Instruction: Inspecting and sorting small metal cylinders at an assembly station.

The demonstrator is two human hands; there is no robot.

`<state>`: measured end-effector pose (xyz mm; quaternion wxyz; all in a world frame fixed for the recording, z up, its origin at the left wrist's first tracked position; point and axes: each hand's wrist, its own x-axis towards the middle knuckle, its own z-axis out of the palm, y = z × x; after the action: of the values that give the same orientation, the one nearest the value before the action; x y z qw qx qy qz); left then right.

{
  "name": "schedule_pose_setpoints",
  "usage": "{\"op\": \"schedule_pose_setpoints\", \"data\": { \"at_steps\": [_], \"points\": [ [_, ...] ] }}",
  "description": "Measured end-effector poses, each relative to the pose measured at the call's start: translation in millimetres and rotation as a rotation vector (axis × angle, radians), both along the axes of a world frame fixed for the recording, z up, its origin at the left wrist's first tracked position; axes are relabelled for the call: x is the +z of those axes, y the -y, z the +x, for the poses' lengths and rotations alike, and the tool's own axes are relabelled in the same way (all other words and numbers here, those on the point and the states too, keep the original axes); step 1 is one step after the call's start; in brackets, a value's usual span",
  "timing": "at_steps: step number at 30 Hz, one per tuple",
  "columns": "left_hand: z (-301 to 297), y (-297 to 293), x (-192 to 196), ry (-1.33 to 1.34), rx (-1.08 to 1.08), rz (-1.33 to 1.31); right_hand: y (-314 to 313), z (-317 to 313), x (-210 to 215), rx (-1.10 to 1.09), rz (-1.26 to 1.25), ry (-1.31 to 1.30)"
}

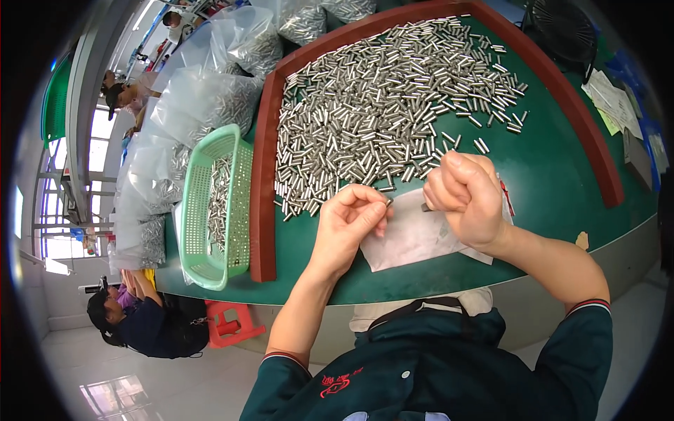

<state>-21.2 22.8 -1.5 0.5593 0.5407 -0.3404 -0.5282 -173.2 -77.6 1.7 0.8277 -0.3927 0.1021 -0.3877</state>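
My left hand [342,228] is closed in a pinch, with the end of a small metal pin [390,202] showing between thumb and forefinger. To its right, my right hand [472,200] is curled into a fist. A small dark end [425,208] pokes out beside its fingers; what it belongs to is hidden. Both hands are above a whitish, smudged cloth or paper sheet [404,242] on the green tabletop [554,175]. Just beyond them spreads a large heap of short, shiny metal pins [379,112], a few lying loose at its right side.
A dark red wooden rail [263,210] frames the heap on three sides. Left of it stands a light green plastic basket [242,210] with more pins inside. Clear bags of metal parts [217,105] line the left edge. A black fan [562,31] and papers [611,102] sit at right.
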Motion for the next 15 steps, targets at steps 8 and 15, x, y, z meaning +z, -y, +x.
{"op": "schedule_pose_setpoints", "data": {
  "at_steps": [8,15],
  "points": [
    [16.6,0.4,-2.1,-0.349,0.075,0.108,0.7,2.7,-5.0,0.046,0.062,0.019],
    [23.5,-0.7,-1.8,-0.458,0.146,0.014,1.7,2.9,-1.9,0.032,0.013,-0.022]
  ]
}}
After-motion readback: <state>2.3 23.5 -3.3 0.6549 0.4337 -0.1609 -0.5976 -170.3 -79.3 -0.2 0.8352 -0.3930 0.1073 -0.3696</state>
